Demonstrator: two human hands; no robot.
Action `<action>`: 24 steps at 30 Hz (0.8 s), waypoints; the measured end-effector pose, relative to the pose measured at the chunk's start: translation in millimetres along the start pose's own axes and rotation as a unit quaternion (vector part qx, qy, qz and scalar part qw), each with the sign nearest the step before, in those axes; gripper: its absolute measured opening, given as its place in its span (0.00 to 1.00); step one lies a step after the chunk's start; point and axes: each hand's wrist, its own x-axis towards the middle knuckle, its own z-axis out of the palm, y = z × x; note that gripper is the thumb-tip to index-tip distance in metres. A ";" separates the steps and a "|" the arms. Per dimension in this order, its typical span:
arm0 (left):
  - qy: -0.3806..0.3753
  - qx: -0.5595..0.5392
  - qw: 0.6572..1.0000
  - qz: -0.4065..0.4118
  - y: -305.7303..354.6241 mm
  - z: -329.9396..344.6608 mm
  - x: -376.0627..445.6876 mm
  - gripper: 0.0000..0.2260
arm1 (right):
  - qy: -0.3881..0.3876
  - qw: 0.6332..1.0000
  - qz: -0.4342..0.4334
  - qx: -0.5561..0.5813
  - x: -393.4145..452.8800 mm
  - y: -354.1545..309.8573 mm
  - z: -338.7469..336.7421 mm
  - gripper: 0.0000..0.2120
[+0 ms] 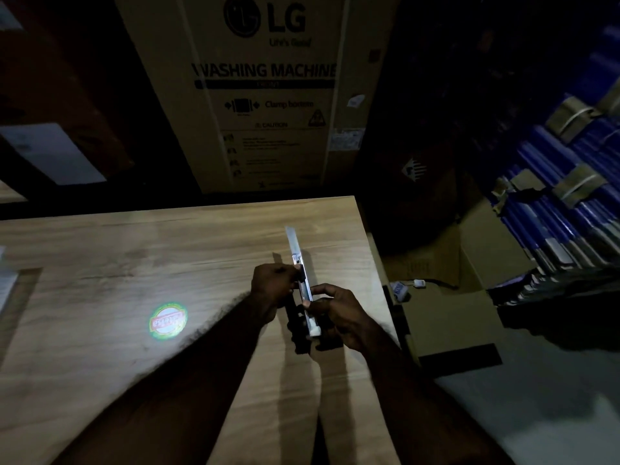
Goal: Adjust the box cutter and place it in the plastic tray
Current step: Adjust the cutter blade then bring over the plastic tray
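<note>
Dim light. The box cutter (300, 280) is held just above the wooden bench (100, 263), blade extended away. Left hand (273, 286) fingers are pinched on its slider; right hand (339, 318) fingers are clamped round the handle. A round sticker (167, 319) lies well left.

Box cutter (301, 280): mid-body hidden under the left hand's (273, 290) fingertips; rear end covered by the right hand's (339, 318) curled fingers. Slider beneath the left fingertips indistinct. Both forearms cut off at the bottom edge. Round green sticker (167, 319), well left of the fingers: lettering too blurred to read.
</note>
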 end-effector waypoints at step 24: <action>-0.066 -0.025 0.997 0.012 3.4 -41.9 -22.7 0.09 | -0.024 1.000 0.002 -0.006 -24.7 -2.2 34.4 0.13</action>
